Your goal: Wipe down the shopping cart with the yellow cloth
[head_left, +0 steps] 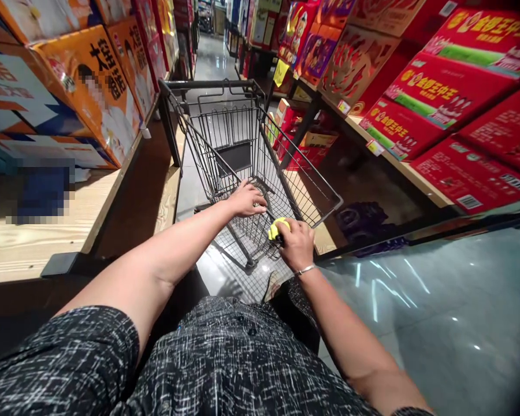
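A black wire shopping cart (286, 141) stands in front of me, its basket tapering away to the handle end. My left hand (248, 199) lies at the near rim of the cart, fingers bent over the bar. In my right hand (298, 244) is a small yellow-green and black thing that looks like a tape measure (279, 229). The right fingers are wrapped around it, close to the same rim, and cover part of it. A short dark strip runs between the hands; I cannot tell if it is rim or tape.
Orange boxes (89, 86) are stacked on a wooden shelf (125, 173) at left. Red boxes (437, 92) fill the right shelf, with more red packages (307, 147) below. Shelf edges flank the cart closely. Shiny floor (416, 294) extends at right; the aisle (210, 55) continues ahead.
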`<state>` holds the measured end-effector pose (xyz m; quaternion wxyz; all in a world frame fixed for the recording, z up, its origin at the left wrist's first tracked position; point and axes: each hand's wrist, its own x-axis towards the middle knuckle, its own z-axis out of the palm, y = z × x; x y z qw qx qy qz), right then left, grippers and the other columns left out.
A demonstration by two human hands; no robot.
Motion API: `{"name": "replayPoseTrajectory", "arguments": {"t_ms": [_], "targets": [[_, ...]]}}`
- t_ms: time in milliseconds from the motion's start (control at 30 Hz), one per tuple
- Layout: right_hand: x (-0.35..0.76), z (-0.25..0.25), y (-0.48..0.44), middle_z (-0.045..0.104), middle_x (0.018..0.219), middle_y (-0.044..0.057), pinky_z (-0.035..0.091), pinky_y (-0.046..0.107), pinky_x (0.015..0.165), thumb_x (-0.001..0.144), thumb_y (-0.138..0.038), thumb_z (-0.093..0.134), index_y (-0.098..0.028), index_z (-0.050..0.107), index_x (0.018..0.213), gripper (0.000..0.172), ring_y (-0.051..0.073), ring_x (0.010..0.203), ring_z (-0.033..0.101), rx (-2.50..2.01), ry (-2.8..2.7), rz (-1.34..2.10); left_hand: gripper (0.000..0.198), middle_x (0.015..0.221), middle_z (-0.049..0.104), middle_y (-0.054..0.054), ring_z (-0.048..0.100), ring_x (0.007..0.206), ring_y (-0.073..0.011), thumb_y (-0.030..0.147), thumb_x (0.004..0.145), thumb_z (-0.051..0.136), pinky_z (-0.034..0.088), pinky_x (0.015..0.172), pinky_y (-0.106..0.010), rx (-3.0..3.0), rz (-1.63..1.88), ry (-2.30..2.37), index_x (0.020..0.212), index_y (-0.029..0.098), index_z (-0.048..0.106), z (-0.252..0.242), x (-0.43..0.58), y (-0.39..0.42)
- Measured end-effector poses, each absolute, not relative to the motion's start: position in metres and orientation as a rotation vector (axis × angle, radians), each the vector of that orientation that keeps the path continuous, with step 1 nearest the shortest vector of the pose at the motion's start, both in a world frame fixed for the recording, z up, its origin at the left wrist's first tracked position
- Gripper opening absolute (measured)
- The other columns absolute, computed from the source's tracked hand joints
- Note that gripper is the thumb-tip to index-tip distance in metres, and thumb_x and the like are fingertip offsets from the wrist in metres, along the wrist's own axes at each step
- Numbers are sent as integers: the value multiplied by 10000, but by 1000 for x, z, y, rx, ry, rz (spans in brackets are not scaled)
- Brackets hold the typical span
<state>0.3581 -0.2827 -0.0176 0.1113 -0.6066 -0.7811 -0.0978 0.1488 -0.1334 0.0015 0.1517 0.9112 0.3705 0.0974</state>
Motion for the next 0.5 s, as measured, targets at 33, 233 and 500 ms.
{"name": "replayPoseTrajectory", "arguments": {"t_ms": [33, 233, 500], "targets": [[350, -14, -275, 621, 1340, 115, 322, 439, 888, 816, -153, 543, -276, 672, 1282, 499, 317, 1131, 433, -1753, -2320, -296, 333, 1147, 723, -4, 516, 1272, -265, 537, 940, 573, 12, 1266, -558, 2620, 317, 1070, 1130, 354, 775, -2, 150, -136], [316, -31, -265, 554, 1473, 58, 281, 492, 959, 1002, -248, 409, -365, 597, 1370, 430, 326, 1276, 372, -1547, -2588, -376, 341, 1081, 740, -23, 541, 1215, -272, 582, 859, 683, 93, 1259, -515, 2564, 365, 1140, 1024, 312, 811, -10, 133, -119], [297, -131, -307, 668, 1106, 90, 381, 422, 916, 992, -163, 440, -207, 718, 986, 281, 245, 1072, 485, -1502, -3035, -131, 289, 1081, 758, -18, 511, 1297, -267, 550, 819, 742, -5, 1258, -534, 2463, 421, 1110, 966, 312, 817, -16, 117, -104]]}}
